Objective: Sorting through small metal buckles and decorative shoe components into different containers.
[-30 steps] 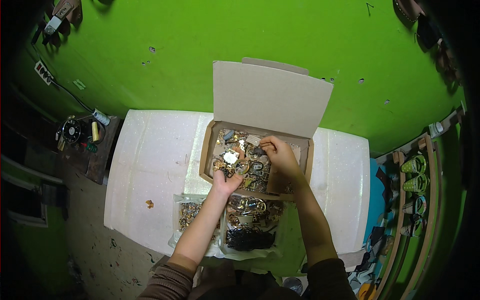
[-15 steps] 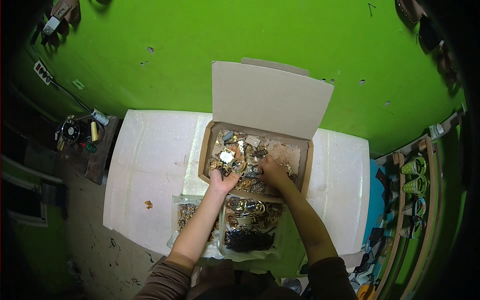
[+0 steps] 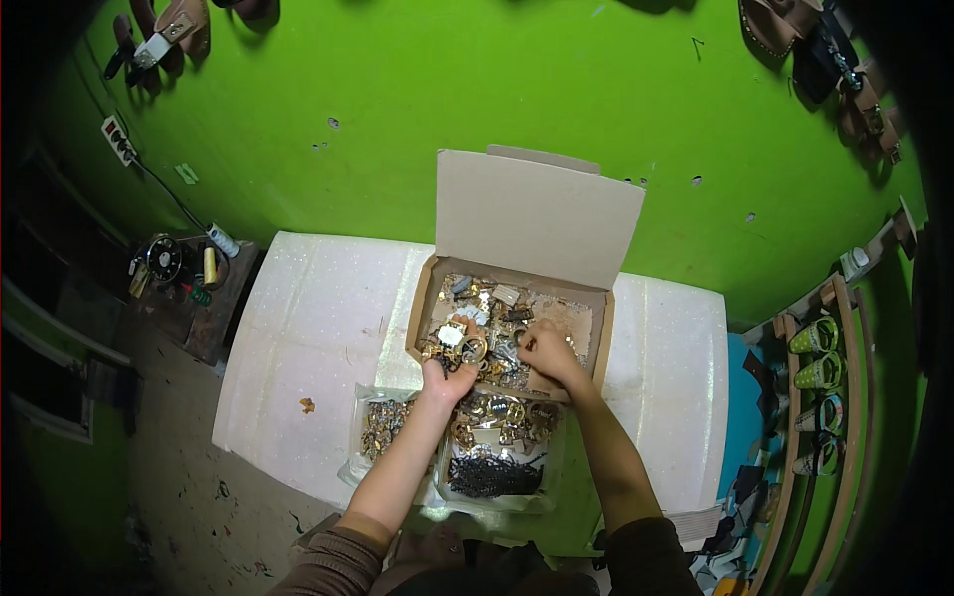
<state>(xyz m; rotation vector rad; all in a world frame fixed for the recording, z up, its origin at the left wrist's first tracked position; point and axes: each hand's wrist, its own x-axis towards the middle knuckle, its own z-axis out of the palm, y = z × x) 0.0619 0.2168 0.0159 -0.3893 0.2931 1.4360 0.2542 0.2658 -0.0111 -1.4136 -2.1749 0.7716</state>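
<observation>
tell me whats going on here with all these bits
A person's left hand holds small shiny pieces, palm up, over an open cardboard box of similar bits. The right hand is down at those bits; whether it grips anything is unclear. Two trays with more pieces sit nearer the person.

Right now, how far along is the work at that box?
Done: the cardboard box is open, its lid raised. In hand: the left hand, palm up, carries a white piece and a round gold piece; the right hand is in the box, grip unclear. Left: many small pieces lie there, so seemingly unfinished.
</observation>
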